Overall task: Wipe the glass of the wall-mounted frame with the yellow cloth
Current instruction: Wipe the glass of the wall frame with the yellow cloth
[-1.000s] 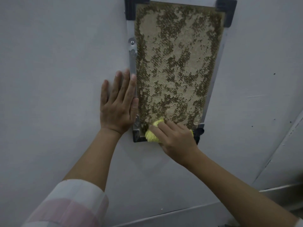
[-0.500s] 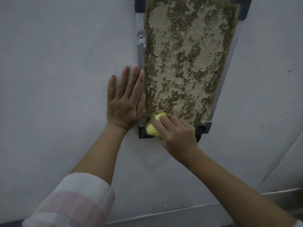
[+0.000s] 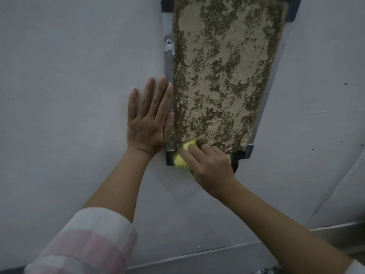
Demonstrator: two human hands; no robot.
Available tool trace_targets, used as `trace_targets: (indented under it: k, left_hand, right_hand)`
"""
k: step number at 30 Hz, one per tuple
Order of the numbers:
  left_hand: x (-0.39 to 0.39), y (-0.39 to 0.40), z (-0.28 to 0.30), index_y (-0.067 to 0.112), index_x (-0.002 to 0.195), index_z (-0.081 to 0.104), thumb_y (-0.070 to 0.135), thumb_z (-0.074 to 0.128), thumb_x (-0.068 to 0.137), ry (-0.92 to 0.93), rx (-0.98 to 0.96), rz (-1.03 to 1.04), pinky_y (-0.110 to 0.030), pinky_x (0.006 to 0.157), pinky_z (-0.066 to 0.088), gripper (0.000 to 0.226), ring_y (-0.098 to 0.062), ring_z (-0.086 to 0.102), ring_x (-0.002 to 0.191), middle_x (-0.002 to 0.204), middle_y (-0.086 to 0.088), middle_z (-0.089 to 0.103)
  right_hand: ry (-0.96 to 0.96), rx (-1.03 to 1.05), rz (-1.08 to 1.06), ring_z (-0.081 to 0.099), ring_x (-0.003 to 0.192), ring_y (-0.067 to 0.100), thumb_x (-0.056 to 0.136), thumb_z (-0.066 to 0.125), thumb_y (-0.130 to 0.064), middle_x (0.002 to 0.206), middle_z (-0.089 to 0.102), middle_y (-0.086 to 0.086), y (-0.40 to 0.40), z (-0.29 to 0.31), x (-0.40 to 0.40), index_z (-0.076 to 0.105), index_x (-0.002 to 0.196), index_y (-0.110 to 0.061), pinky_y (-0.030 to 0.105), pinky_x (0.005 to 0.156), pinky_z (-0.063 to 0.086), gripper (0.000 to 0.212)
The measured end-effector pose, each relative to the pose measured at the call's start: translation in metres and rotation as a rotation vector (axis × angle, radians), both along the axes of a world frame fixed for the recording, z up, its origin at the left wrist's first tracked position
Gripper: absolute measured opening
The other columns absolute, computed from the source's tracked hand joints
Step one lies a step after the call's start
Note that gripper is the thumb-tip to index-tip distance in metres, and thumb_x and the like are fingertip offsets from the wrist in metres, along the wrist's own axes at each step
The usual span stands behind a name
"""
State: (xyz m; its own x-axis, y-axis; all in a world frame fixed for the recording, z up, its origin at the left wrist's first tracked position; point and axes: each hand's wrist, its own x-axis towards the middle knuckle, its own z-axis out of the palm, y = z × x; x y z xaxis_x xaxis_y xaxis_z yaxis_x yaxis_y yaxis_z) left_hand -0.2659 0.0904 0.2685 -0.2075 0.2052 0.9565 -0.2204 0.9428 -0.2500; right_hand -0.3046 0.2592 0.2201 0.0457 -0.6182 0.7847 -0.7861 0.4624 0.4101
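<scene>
A tall wall-mounted frame [image 3: 264, 89] with grey metal rails and dark corner pieces holds a mottled tan and olive panel behind glass [image 3: 221, 76]. My left hand [image 3: 148, 119] lies flat on the wall with straight fingers, its thumb side against the frame's left rail. My right hand [image 3: 209, 165] presses a bunched yellow cloth [image 3: 180, 160] against the bottom of the glass near the lower left corner, fingers curled over it. Most of the cloth is hidden under that hand. The frame's top edge is out of view.
The wall [image 3: 69, 76] around the frame is plain pale grey with a few small dark specks at the right. A pale strip of trim [image 3: 197, 256] runs along the bottom, and an angled seam [image 3: 335, 192] crosses the lower right.
The view has shifted so the frame sits a little further right and its top is cut off. My right hand and cloth stay at the bottom of the glass, shifted only slightly. The left hand keeps its place.
</scene>
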Motion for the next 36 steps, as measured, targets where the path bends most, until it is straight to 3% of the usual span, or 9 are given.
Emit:
trace_targets:
  k: [5,10,16,24,27,30,36]
  left_hand:
    - [0.001,0.000,0.000,0.003,0.138,0.029,0.025,0.027,0.098,0.001,-0.005,0.005,-0.043,0.111,0.012,0.046,-0.032,0.033,0.129,0.138,-0.019,0.044]
    - [0.003,0.002,0.000,0.002,0.138,0.030,0.025,0.027,0.098,0.004,-0.002,-0.002,-0.043,0.111,0.012,0.046,-0.032,0.033,0.129,0.138,-0.019,0.044]
    - [0.002,0.002,-0.001,0.002,0.138,0.031,0.025,0.027,0.098,0.012,-0.006,0.003,-0.043,0.110,0.012,0.047,-0.033,0.034,0.129,0.137,-0.019,0.044]
    - [-0.001,0.000,-0.001,0.002,0.138,0.031,0.025,0.026,0.098,0.027,-0.003,-0.003,-0.041,0.112,0.010,0.047,-0.032,0.033,0.130,0.138,-0.019,0.044]
    - [0.000,0.000,-0.002,0.003,0.139,0.028,0.025,0.025,0.098,0.030,0.007,-0.007,-0.041,0.112,0.010,0.046,-0.023,0.022,0.135,0.140,-0.015,0.039]
    - [0.001,0.000,-0.002,0.004,0.140,0.026,0.026,0.025,0.098,0.034,0.013,-0.015,-0.041,0.113,0.008,0.047,-0.012,0.002,0.140,0.142,-0.008,0.029]
    - [0.001,-0.001,-0.002,0.005,0.140,0.025,0.026,0.025,0.098,0.029,0.018,-0.019,-0.040,0.113,0.008,0.047,-0.010,-0.002,0.140,0.141,-0.007,0.027]
  right_hand:
    - [-0.049,0.042,-0.043,0.056,0.060,0.027,0.085,0.046,-0.006,0.082,0.065,0.007,0.018,-0.016,-0.007,0.067,0.102,-0.011,0.027,0.047,0.039,0.028]
    - [-0.098,-0.043,-0.087,0.057,0.060,0.028,0.070,0.069,-0.004,0.082,0.065,0.009,0.037,-0.013,-0.010,0.066,0.104,-0.009,0.028,0.046,0.042,0.035]
    - [-0.043,-0.119,-0.049,0.058,0.059,0.028,0.074,0.056,0.000,0.077,0.065,0.010,0.035,-0.006,-0.021,0.067,0.103,-0.007,0.028,0.044,0.042,0.032]
    - [-0.118,-0.104,-0.122,0.061,0.058,0.029,0.058,0.079,0.001,0.075,0.066,0.010,0.059,-0.027,-0.034,0.069,0.098,-0.006,0.026,0.043,0.043,0.042]
    - [-0.113,-0.137,-0.076,0.058,0.057,0.029,0.064,0.076,-0.001,0.074,0.065,0.010,0.058,-0.021,-0.029,0.068,0.100,-0.006,0.027,0.042,0.042,0.037]
    - [-0.057,-0.149,-0.017,0.056,0.058,0.027,0.078,0.060,-0.005,0.075,0.063,0.009,0.044,-0.009,-0.023,0.065,0.104,-0.008,0.029,0.044,0.039,0.026]
    - [-0.033,-0.137,-0.084,0.055,0.057,0.027,0.073,0.061,0.001,0.073,0.062,0.008,0.048,-0.017,-0.032,0.065,0.105,-0.009,0.028,0.044,0.039,0.033]
